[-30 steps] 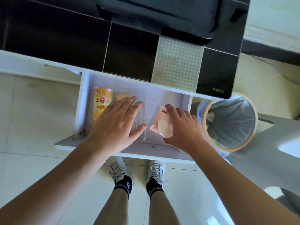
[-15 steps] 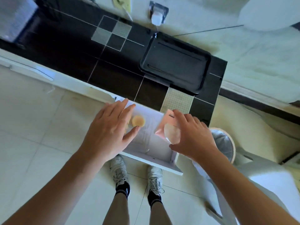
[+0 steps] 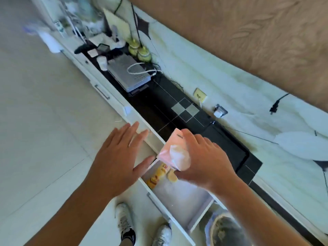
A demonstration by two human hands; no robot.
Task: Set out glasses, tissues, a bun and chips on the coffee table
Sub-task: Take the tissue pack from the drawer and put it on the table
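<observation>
My right hand grips a pink tissue pack with a white oval window, held above the open white drawer. Inside the drawer lie a yellow chips packet and a pale round bun, both partly hidden by the tissue pack and my hands. My left hand hovers with straight, spread fingers over the drawer's left edge and holds nothing. No glasses or coffee table are in view.
The drawer belongs to a long low cabinet with a black top, carrying a silver box, jars and clutter at the far end. A lined waste bin stands right of the drawer. My shoes are on the pale tiled floor.
The view has swung up and left along the cabinet. My right hand has lifted the tissue pack higher above the drawer. My left hand has come off the drawer's contents, exposing the chips packet.
</observation>
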